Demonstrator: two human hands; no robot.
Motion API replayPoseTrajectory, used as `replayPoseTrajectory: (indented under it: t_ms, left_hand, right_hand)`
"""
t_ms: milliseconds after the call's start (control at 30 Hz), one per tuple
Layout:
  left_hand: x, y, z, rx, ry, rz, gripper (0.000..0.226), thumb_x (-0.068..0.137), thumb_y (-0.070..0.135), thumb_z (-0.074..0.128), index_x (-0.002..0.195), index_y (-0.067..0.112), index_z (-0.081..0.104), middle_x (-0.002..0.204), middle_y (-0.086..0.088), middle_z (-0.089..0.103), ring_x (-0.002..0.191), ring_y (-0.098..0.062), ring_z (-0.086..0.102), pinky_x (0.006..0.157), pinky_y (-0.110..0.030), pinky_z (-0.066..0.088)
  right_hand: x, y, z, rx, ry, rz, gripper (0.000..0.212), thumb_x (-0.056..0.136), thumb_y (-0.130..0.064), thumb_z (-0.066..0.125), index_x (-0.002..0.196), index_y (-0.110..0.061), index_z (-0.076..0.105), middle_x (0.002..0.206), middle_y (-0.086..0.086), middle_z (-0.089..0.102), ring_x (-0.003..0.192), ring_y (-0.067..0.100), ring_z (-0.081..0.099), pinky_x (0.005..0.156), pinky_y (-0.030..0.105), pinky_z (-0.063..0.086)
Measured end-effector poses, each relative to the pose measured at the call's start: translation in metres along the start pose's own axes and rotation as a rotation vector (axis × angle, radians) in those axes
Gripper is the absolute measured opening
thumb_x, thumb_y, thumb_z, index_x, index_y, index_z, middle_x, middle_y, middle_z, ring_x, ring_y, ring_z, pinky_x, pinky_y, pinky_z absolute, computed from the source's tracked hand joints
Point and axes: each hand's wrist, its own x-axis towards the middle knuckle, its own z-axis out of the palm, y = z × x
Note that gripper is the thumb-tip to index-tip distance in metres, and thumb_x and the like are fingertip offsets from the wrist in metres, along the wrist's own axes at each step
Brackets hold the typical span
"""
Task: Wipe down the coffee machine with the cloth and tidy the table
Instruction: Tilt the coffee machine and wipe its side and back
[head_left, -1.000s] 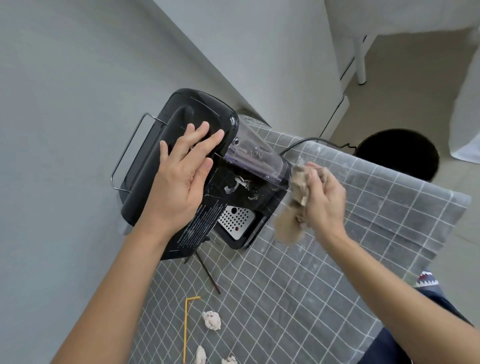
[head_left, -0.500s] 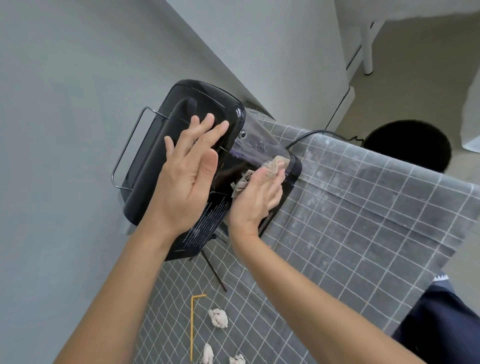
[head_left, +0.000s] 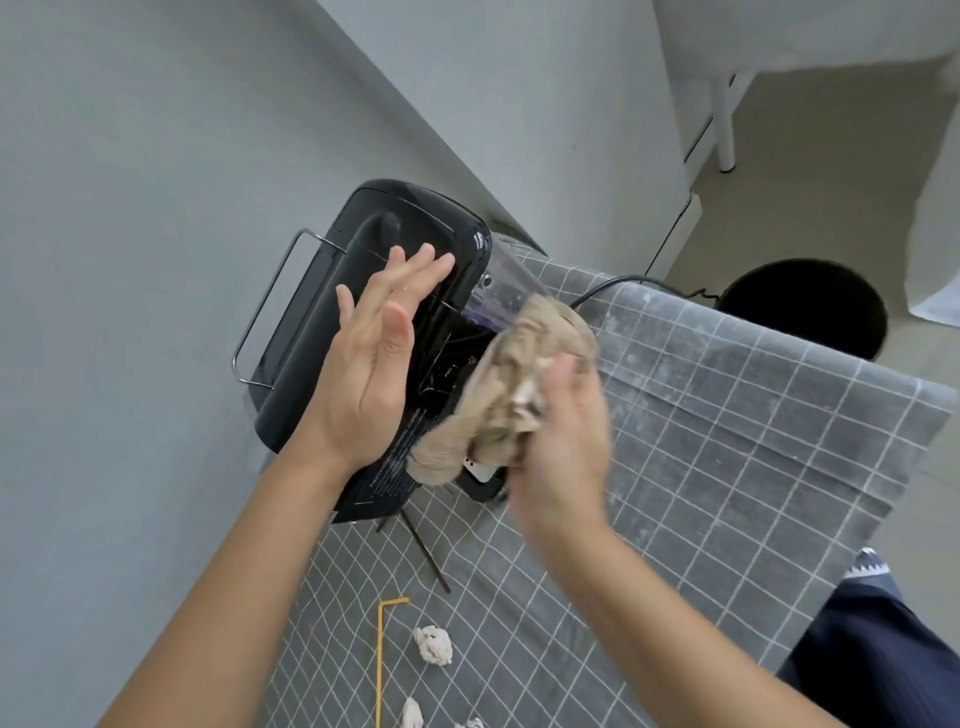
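A black coffee machine (head_left: 332, 306) with a wire handle stands at the table's far left, against the wall. My left hand (head_left: 376, 358) lies flat and open on its top, fingers spread. My right hand (head_left: 563, 447) is shut on a bunched beige cloth (head_left: 514, 384), which sits against the machine's front and clear water tank (head_left: 501, 288). The hand and cloth are blurred and hide most of the machine's front.
A grey checked tablecloth (head_left: 727, 441) covers the table. On it near me lie a yellow straw (head_left: 380, 665), a dark stir stick (head_left: 428, 553) and crumpled paper balls (head_left: 432, 644). A black round bin (head_left: 802, 306) stands beyond the far edge, with the power cord (head_left: 623, 283) running toward it.
My right hand went from beside the machine onto its front with the cloth, then back out to the right and up. My left hand stayed on the top.
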Motion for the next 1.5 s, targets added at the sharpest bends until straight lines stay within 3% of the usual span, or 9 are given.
replayPoseTrajectory:
  t_ms: [167,267,333,400,500,633,933,1133,1500]
  left_hand:
    - [0.001,-0.001,-0.001,0.017,-0.001,0.006,0.073,0.094,0.060,0.002,0.145,0.026,0.041,0.154,0.012,0.034,0.148,0.000,0.015,0.122,-0.046,-0.007]
    - [0.001,-0.001,0.000,0.024,-0.003,0.008,0.067,0.096,0.054,0.004,0.145,0.025,0.040,0.155,0.011,0.034,0.148,-0.002,0.016,0.122,-0.047,-0.006]
    - [0.001,0.000,0.000,0.024,0.007,0.008,0.066,0.097,0.051,0.004,0.145,0.025,0.040,0.154,0.010,0.035,0.148,-0.003,0.017,0.122,-0.049,-0.004]
    - [0.001,0.000,0.001,0.017,0.015,0.003,0.068,0.096,0.054,0.003,0.145,0.025,0.040,0.154,0.010,0.036,0.148,-0.003,0.018,0.122,-0.051,-0.002]
    - [0.001,0.000,0.000,0.002,0.019,0.001,0.074,0.094,0.060,0.001,0.144,0.025,0.041,0.154,0.009,0.037,0.148,-0.004,0.018,0.122,-0.052,-0.001]
    - [0.002,0.002,0.001,0.010,0.017,-0.005,0.074,0.093,0.061,0.000,0.142,0.026,0.043,0.153,0.012,0.036,0.147,-0.001,0.018,0.122,-0.050,-0.005]
    - [0.003,-0.025,0.020,0.030,-0.024,-0.123,0.063,0.098,0.054,0.011,0.143,0.024,0.044,0.149,0.025,0.034,0.143,0.004,0.024,0.122,-0.047,0.001]
    - [0.001,0.004,-0.009,-0.031,0.036,0.003,0.077,0.093,0.061,-0.001,0.140,0.024,0.047,0.152,0.011,0.038,0.147,-0.003,0.019,0.120,-0.058,0.005]
    - [0.003,-0.002,0.000,-0.014,-0.009,0.016,0.077,0.093,0.062,0.001,0.144,0.022,0.043,0.154,0.010,0.035,0.149,-0.005,0.017,0.120,-0.057,0.007]
  right_hand:
    - [0.032,-0.031,-0.093,-0.084,0.162,0.274,0.040,0.099,-0.033,0.050,0.117,-0.002,0.066,0.119,0.021,0.069,0.107,0.032,0.068,0.095,0.046,0.053]
    - [0.046,-0.026,-0.133,-0.977,-0.038,-0.074,0.026,0.099,-0.026,0.043,0.114,-0.022,0.064,0.113,0.009,0.064,0.102,0.025,0.062,0.097,0.045,0.046]
    - [0.062,-0.010,-0.163,-1.764,-0.177,-0.352,0.056,0.099,-0.037,0.032,0.153,-0.022,0.023,0.160,0.015,0.024,0.147,0.038,0.019,0.121,0.053,0.010]
    - [0.071,0.005,-0.175,-2.095,-0.243,-0.458,0.079,0.096,-0.059,0.023,0.155,-0.017,-0.009,0.162,0.016,-0.017,0.148,0.038,-0.022,0.114,0.053,-0.024]
    - [0.077,0.029,-0.177,-2.278,-0.447,-0.557,0.090,0.089,-0.062,0.051,0.155,-0.012,0.015,0.161,0.023,0.008,0.149,0.045,0.002,0.118,0.064,-0.001]
    - [0.078,0.018,-0.168,-2.052,-0.503,-0.585,0.071,0.078,0.000,0.070,0.143,-0.012,0.046,0.149,0.018,0.046,0.130,0.038,0.050,0.106,0.048,0.045]
    - [0.012,-0.018,-0.024,-0.216,-0.214,-0.227,0.022,0.095,-0.008,0.052,0.114,-0.005,0.062,0.096,0.004,0.070,0.087,0.017,0.068,0.076,0.029,0.057]
    - [0.008,0.052,0.037,-0.725,-0.148,-0.727,0.065,0.100,-0.042,0.033,0.152,-0.004,0.021,0.163,0.010,0.013,0.153,0.029,0.007,0.123,0.052,0.011]
    - [0.032,0.078,0.014,-0.742,-0.154,-0.964,0.047,0.094,0.002,0.041,0.139,0.013,0.038,0.152,0.021,0.032,0.145,0.043,0.027,0.118,0.059,0.025]
